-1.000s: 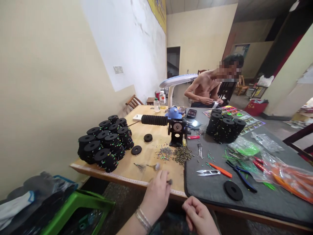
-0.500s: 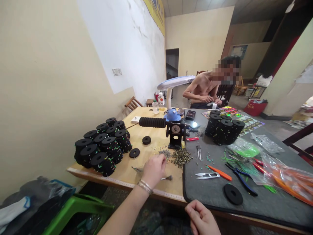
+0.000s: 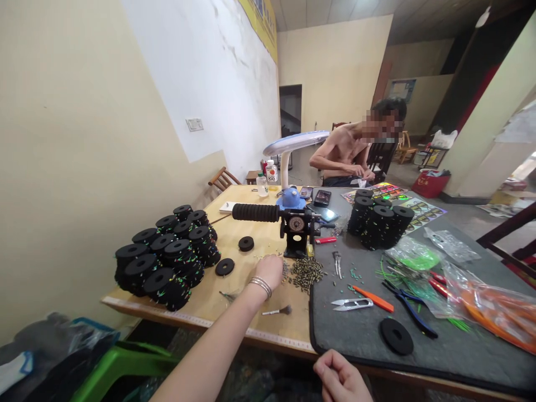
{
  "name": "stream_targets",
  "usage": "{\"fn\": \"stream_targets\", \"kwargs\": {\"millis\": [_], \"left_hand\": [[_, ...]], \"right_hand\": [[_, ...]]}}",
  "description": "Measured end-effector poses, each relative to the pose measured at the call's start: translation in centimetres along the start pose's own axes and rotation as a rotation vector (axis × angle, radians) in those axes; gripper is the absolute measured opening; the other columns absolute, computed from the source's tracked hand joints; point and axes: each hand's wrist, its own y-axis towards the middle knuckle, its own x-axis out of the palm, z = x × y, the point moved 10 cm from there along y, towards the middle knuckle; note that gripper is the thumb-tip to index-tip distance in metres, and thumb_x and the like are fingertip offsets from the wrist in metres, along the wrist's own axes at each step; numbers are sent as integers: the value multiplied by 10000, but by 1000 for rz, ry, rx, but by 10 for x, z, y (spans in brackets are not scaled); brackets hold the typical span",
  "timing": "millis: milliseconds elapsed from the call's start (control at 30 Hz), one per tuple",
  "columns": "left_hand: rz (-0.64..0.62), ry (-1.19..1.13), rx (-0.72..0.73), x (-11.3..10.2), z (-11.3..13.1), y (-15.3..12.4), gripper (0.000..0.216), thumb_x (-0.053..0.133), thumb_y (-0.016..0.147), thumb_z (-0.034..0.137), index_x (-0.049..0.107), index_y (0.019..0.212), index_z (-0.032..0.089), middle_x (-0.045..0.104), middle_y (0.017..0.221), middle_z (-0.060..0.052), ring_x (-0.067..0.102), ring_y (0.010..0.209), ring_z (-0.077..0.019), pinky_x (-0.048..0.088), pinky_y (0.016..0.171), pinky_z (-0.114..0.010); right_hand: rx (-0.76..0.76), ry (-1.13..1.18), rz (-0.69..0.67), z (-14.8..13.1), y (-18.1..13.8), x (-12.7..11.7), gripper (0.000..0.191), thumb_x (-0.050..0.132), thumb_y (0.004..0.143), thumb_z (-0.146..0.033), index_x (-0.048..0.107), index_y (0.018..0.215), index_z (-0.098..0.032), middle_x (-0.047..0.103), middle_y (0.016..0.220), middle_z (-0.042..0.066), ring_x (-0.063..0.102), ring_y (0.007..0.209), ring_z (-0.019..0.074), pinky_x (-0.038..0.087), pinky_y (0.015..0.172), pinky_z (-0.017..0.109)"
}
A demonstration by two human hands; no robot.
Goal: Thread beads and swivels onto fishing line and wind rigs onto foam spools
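Brass-and-black tiny barrel-shaped beads (image 3: 307, 272) are heaped just right of the left hand (image 3: 268, 272), which is down by small grey beads (image 3: 286, 271); right hand (image 3: 341, 377) has curled fingers. Can't tell if either's pinching anything, tbh.

Reads "100" in dark figures on the label of the white bottle (image 3: 271, 173) at the far edge of the table (image 3: 228, 235). Shows dark characters on the yellow banner (image 3: 264, 21) along the wall's (image 3: 234, 84) upper edge, too small to make out. Likewise illegible on the red tub (image 3: 431, 183), the sticker sheets (image 3: 424, 212) by the table's far right corner, and the marked white strip (image 3: 278, 340) along the near edge.
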Motion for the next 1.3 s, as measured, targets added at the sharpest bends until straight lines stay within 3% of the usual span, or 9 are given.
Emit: {"fn": "stream_targets", "kwargs": {"millis": [167, 333, 467, 633, 800, 900, 1033, 1167, 1300], "left_hand": [[11, -148, 22, 2, -11, 3, 296, 552, 894, 315, 562, 1153, 173, 592, 1170, -82, 608, 971, -207, 522, 819, -415], [75, -412, 62, -7, -22, -3, 120, 526, 853, 166, 641, 871, 137, 648, 773, -41, 607, 739, -163, 498, 723, -316], [77, -640, 137, -7, -9, -32, 138, 504, 808, 152, 628, 868, 148, 635, 738, -19, 591, 691, -144, 475, 648, -253], [-24, -772, 174, 25, 12, -87, 138, 508, 807, 203, 636, 807, 153, 648, 651, -22, 602, 613, -150, 456, 566, -233], [75, -518, 148, 37, 9, -114, 185, 506, 824, 176, 674, 748, 188, 667, 782, -63, 607, 765, -204, 448, 705, -298], [87, -295, 137, 38, 8, -117, 241, 456, 858, 154, 681, 781, 189, 658, 838, -79, 609, 816, -220, 449, 738, -309], [90, -228, 138, 35, 10, -117, 269, 427, 872, 150, 684, 801, 186, 662, 837, -91, 610, 817, -234, 450, 731, -318], [66, -652, 78, 42, 6, -131, 186, 521, 851, 237, 683, 775, 188, 676, 770, -64, 616, 760, -211, 454, 701, -298], [-95, -1352, -233, 90, -4, -161, 225, 678, 748, 368, 678, 793, 147, 694, 788, -75, 626, 733, -201, 456, 573, -253]], "right_hand": [[-9, 18, 3, 4, 0, 0, 599, 584, 579, -795, 448, 646, -216, 316, 331, -122, 232, 327, 50, 144, 391, 195], [-12, 37, -18, 6, -1, 1, 590, 580, 601, -789, 459, 658, -214, 323, 337, -122, 240, 321, 48, 144, 374, 179], [-12, 36, -23, 7, -2, 4, 588, 571, 612, -789, 444, 651, -216, 314, 330, -124, 240, 319, 49, 143, 373, 180], [-4, 12, 4, 14, 0, 4, 596, 544, 603, -807, 445, 653, -221, 335, 309, -117, 229, 296, 53, 142, 360, 186], [-21, 22, 13, 14, -1, 5, 574, 557, 638, -773, 468, 672, -207, 360, 324, -115, 231, 300, 46, 147, 362, 173], [-26, 30, 1, 11, -5, 9, 551, 566, 666, -744, 473, 680, -201, 386, 332, -112, 227, 305, 38, 157, 356, 165], [1, 42, -7, 8, -8, 12, 548, 570, 671, -736, 462, 692, -198, 468, 365, -89, 259, 295, 29, 169, 328, 151], [-7, 62, -18, 0, -13, 16, 537, 592, 677, -710, 463, 698, -189, 616, 538, -20, 363, 321, 29, 207, 298, 131], [-20, 80, -52, -7, -21, 26, 523, 626, 675, -673, 523, 710, -162, 662, 715, 32, 477, 418, 50, 299, 317, 124]]}}
